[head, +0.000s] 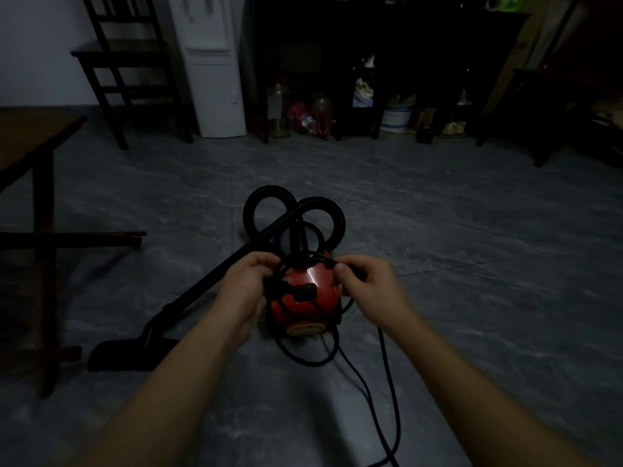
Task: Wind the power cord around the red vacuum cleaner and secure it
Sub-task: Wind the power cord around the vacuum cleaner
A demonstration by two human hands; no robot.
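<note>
— It's dim in here. Where's the vacuum cleaner (pixel 303 299)?

— On the floor (pixel 472 264), right in front of the person. It has a red body, with the hose (pixel 268 191) coiled just behind it, and both hands are on it.

— Holding what?

— The left hand (pixel 246 288) has its fingers (pixel 266 261) curled round a bunch of cord (pixel 308 363) turns against the vacuum cleaner's left side. The right hand (pixel 369 284) pinches one strand between thumb and forefinger at the upper right of the body.

— So what could go wrong?

— Plenty of cord lies slack. One loop sits on the floor just in front of the vacuum cleaner, and two long runs trail past the right arm and out of sight. If the next turn goes on loose, I'd guess it slides straight off that smooth round shell.

— And the left hand?

— It's the only thing pinning the bunch. If it lets go to pass the cord round, the turns may spring apart.

— Anything to snag on?

— The wand (pixel 209 277) lies just beside the left hand, and the hose stands up behind. A turn could catch either one and bind it in. I can't make out the plug, so I can't tell how the end gets fastened.
</note>
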